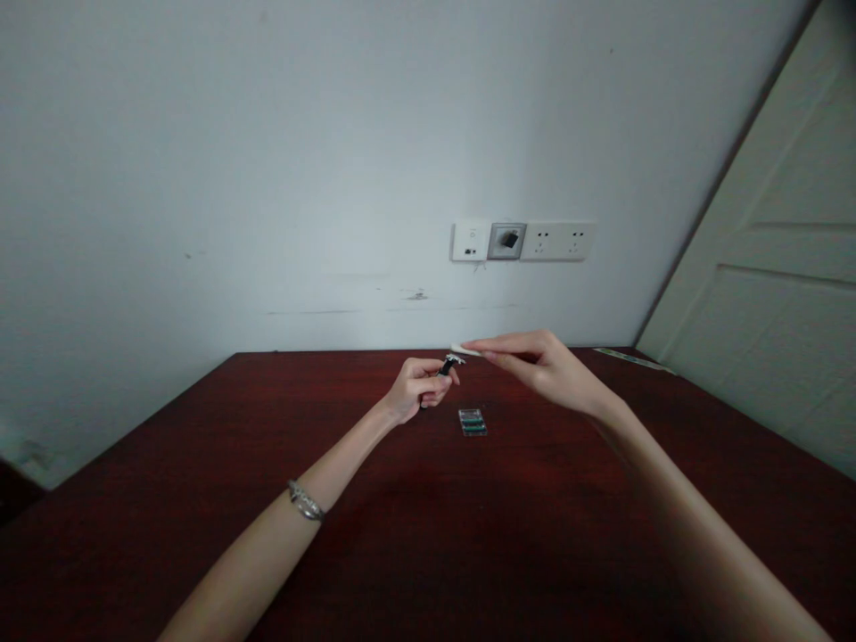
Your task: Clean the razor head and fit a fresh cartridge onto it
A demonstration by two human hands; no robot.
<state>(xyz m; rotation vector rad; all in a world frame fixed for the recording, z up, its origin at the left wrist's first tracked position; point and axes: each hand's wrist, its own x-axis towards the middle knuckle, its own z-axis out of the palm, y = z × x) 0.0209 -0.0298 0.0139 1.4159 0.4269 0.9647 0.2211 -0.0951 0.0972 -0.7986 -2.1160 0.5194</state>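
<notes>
My left hand [420, 390] is closed around the dark handle of a small razor [451, 364], its pale head pointing up and right. My right hand [545, 366] pinches a thin white pad [465, 350] between thumb and fingers. The pad is just above the razor's head; whether they touch I cannot tell. Below and between the hands, a small clear plastic case [473, 423] with green strips lies flat on the dark red table [401, 553].
White wall sockets [558, 241] and a grey-framed outlet with a black plug [506, 241] are on the wall behind the table. A flat printed strip [634, 360] lies at the far right edge, beside a panelled white door [776, 259].
</notes>
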